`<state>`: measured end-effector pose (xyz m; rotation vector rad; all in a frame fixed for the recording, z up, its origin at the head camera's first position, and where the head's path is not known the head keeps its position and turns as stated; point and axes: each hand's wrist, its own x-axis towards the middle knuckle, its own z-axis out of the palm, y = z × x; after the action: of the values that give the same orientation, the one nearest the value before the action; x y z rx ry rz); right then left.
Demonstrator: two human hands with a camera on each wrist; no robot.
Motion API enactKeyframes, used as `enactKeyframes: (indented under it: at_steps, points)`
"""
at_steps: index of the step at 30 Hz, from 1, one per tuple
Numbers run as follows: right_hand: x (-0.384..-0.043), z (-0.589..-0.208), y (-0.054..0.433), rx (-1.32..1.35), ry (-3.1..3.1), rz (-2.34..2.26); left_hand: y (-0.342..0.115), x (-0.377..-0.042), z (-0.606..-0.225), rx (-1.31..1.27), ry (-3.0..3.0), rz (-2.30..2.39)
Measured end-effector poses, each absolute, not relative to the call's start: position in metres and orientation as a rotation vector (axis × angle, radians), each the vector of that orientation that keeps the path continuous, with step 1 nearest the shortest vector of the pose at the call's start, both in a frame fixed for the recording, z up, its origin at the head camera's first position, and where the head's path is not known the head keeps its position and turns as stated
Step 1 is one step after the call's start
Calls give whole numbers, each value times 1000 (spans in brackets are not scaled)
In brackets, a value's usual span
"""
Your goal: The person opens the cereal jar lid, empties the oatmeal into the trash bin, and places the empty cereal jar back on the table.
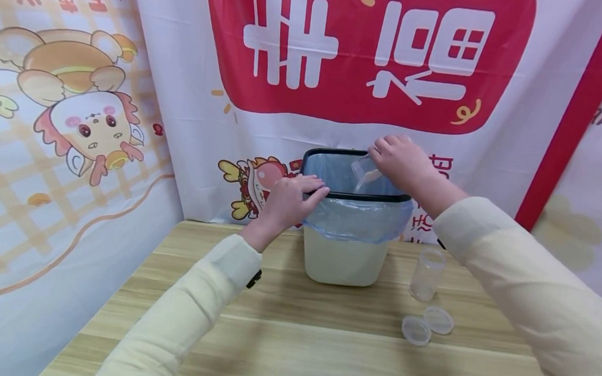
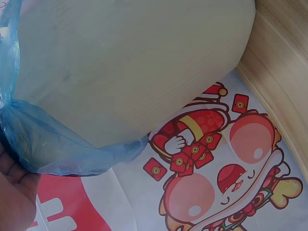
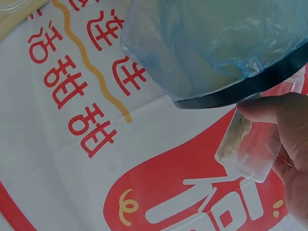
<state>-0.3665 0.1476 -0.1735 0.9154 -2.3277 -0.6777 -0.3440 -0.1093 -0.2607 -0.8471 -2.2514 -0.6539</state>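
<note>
A cream trash bin [image 1: 345, 264] with a black rim and a blue plastic bag [image 1: 356, 218] folded over it stands against the back banner. My left hand [image 1: 288, 203] grips the rim at the bin's near left corner. In the left wrist view, its fingers [image 2: 17, 175] are partly hidden by the bag. My right hand [image 1: 402, 163] holds a clear plastic jar [image 1: 364, 172] tilted over the bin's opening, mouth downward. The right wrist view shows pale brownish material along the wall of this jar [image 3: 248, 144], between thumb and fingers.
Another clear jar [image 1: 426, 275] stands uncovered on the wooden table [image 1: 269, 349], right of the bin. Two round clear lids, a nearer lid [image 1: 416, 330] and a farther lid [image 1: 439, 320], lie in front of it. A printed banner [image 1: 182, 86] hangs directly behind the bin.
</note>
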Motion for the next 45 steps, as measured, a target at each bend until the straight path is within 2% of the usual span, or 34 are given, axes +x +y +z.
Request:
enactKeyframes:
  at_steps: [45]
  points:
    - [-370, -180, 139, 942, -1945, -1221, -108, -344, -259, -841, -2263, -660]
